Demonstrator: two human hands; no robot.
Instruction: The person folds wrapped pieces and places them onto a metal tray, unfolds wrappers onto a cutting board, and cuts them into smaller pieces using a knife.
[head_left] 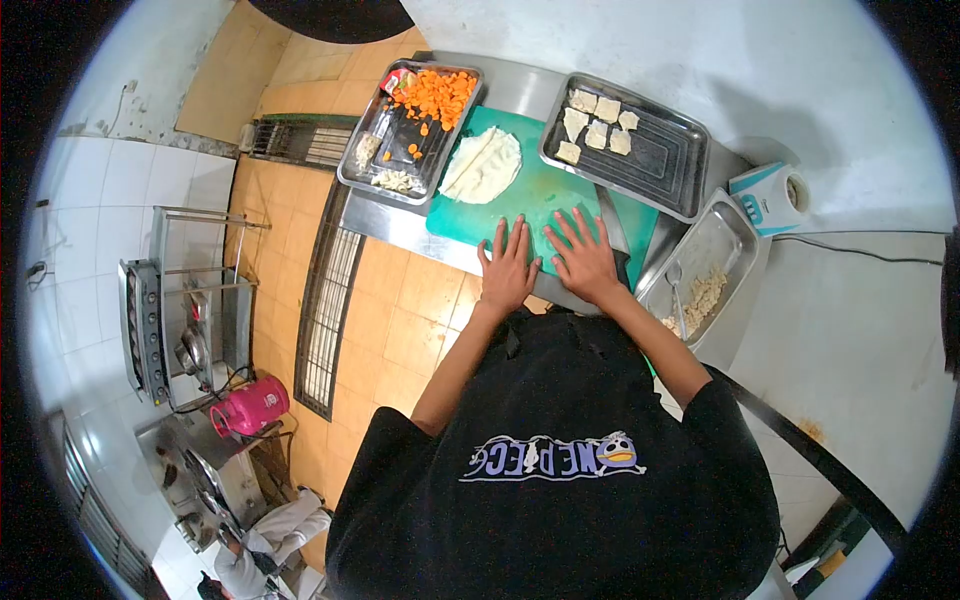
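My left hand lies with fingers spread on the near edge of the green cutting board, holding nothing. Beside it, my right hand rests on the board, also with spread fingers and nothing in it. A pale, round, flat sheet of dough with a folded strip lies on the board beyond my left hand. Right of my right hand is a knife, its handle toward me and its tip by a metal tray with several pale square pieces.
A tray at the left holds orange slices, white bits and a red packet. At the right are a metal pan with crumbly food and a spoon, and a paper roll. A pink gas cylinder stands at far left.
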